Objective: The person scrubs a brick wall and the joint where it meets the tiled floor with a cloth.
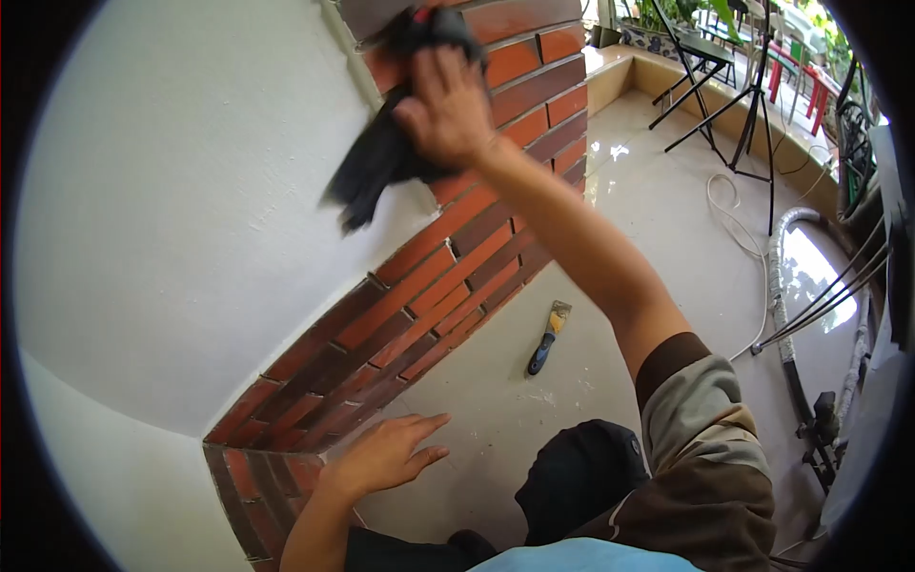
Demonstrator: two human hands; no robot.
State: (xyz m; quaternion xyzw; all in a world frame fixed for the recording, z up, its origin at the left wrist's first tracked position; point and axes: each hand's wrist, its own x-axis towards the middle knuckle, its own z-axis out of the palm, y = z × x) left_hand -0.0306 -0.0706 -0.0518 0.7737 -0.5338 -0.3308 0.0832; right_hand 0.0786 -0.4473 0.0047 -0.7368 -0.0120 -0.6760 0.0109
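Observation:
Up on the brick-faced wall (410,315), my right hand (453,110) presses a black cloth (376,157) against the bricks; the cloth is smeared by motion and its loose end hangs over the white wall. Lower down, my left hand (391,453) is held near the foot of the bricks, fingers apart, with nothing in it. On the pale floor between my arms lies a scraper (548,338) with a dark blue handle and a stained blade.
The white wall (172,210) curves away at left. On the right stand a black tripod stand (758,105) and a folding chair (701,62). A pale cable (762,276) and a wrapped hoop-shaped tube (777,276) lie on the floor. My dark-clothed knee (586,467) is below.

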